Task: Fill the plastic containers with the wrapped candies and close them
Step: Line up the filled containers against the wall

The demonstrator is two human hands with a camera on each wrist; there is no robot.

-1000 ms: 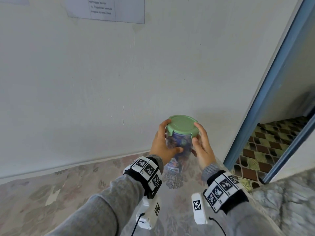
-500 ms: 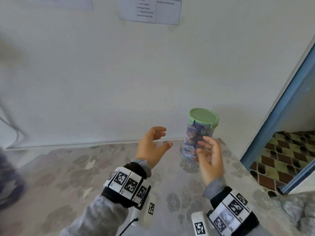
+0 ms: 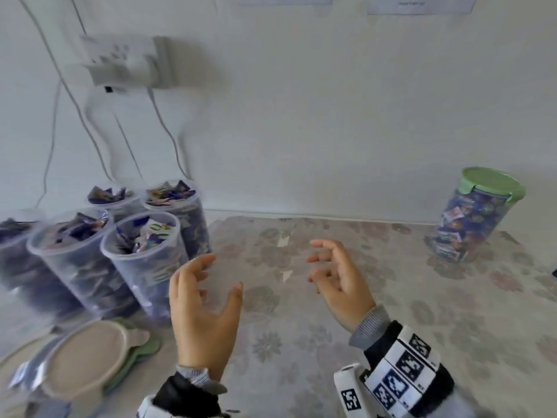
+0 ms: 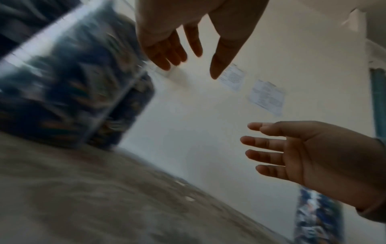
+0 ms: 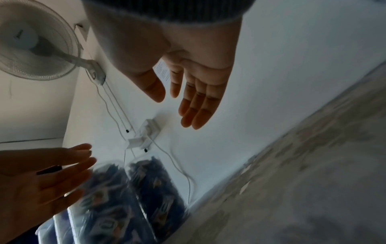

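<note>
Both hands are empty now. The left hand (image 3: 205,312) and the right hand (image 3: 337,282) hang over the table (image 3: 391,312) with loose, spread fingers. A second ago they held the jar with the green lid (image 3: 476,212); now it stands shut, far right by the wall. So one jar is done. The hands have swung left, toward the open jars full of candies (image 3: 141,260). The loose lids (image 3: 87,360) lie near left. A lid probably comes next.
</note>
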